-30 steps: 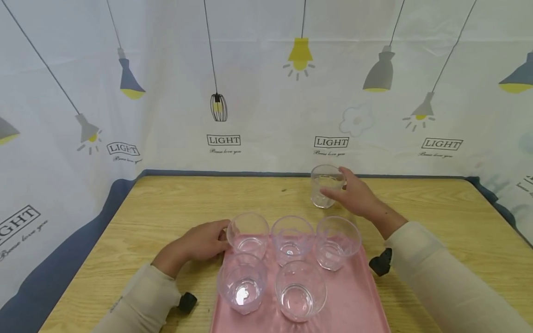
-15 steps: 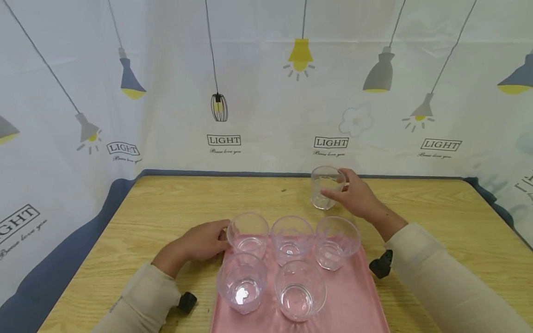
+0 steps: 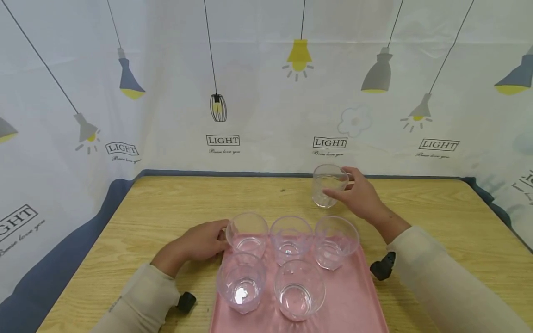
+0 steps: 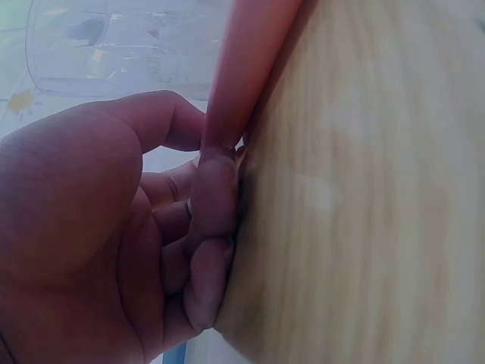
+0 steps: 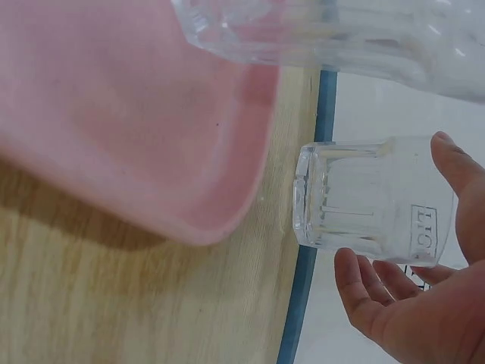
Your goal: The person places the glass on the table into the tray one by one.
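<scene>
In the head view, five clear tumblers stand upright on a pink tray (image 3: 354,300): a back row of three, with a left one (image 3: 248,226), and two in front, including a front right one (image 3: 300,296). My left hand (image 3: 204,239) grips the tray's left rim; the left wrist view shows the thumb and curled fingers (image 4: 216,197) around that edge. Beyond the tray, toward the table's back, my right hand (image 3: 360,194) holds another clear tumbler (image 5: 364,201) upright between thumb and fingers. Whether its base touches the table, I cannot tell.
The wooden table (image 3: 187,194) ends at a white printed curtain (image 3: 266,83) with a dark blue lower border (image 3: 104,208) behind and to the sides. A small black device (image 3: 186,302) hangs by the left cuff, another (image 3: 382,267) by the right cuff.
My right hand and its tumbler have shifted slightly to the right and away from the tray. The left hand, the tray and its tumblers stay where they were.
</scene>
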Motion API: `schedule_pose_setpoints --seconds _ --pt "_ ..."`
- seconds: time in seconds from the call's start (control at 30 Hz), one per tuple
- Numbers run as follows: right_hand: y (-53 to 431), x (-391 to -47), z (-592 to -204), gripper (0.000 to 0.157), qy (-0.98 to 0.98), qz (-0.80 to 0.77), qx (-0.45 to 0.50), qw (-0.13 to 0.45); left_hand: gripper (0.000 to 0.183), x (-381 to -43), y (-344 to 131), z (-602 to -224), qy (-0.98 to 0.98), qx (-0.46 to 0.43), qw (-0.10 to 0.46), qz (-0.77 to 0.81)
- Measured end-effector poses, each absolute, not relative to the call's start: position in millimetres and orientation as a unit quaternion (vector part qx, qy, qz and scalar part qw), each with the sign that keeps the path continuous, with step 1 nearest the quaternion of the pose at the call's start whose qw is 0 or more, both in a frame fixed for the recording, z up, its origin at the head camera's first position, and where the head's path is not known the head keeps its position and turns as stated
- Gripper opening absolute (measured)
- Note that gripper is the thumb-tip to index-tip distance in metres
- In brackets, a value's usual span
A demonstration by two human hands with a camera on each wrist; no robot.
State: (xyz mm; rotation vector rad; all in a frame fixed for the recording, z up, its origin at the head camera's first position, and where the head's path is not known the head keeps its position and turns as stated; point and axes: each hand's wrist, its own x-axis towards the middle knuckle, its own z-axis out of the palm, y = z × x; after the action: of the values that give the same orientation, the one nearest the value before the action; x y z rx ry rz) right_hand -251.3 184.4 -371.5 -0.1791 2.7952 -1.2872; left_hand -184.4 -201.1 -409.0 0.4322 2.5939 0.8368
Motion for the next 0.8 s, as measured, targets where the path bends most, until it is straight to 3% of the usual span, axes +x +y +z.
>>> schedule_pose_setpoints --seconds 0.8 --pt "205 -225 -349 0.098 0.884 -0.467 -0.023 -0.017 0.018 -184 -201 -408 0.923 0.16 0.189 0.295"
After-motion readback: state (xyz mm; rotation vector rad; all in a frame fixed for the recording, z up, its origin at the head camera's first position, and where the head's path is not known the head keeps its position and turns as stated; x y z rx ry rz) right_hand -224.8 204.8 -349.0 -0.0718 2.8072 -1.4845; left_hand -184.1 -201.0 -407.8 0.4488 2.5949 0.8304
